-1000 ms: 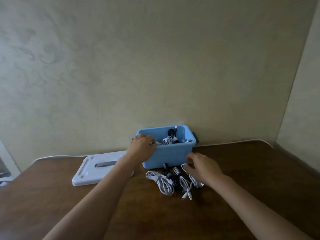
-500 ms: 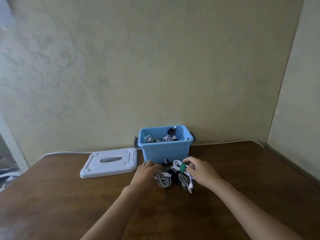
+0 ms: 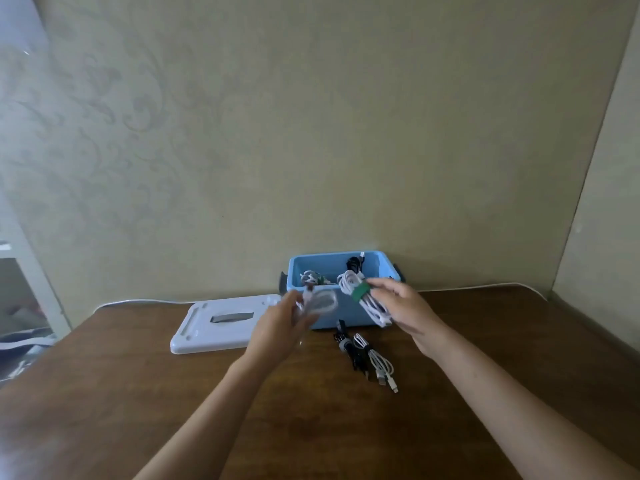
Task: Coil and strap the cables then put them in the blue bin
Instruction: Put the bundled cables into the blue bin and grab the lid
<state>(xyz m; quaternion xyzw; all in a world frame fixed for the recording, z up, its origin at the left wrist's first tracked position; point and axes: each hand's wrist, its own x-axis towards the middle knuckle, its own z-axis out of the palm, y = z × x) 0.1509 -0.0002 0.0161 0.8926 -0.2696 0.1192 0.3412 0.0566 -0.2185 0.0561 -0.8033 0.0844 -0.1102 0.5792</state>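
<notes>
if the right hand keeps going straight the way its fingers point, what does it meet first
Probably the blue bin. The right hand, holding a white coil with a green strap, points up and left toward the bin's open top, where strapped cables already lie. Depth is unclear, so it may pass just above the front rim.

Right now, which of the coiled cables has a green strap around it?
The white cable held by the right hand, in front of the blue bin. The left hand holds a white coil without visible green.
</notes>
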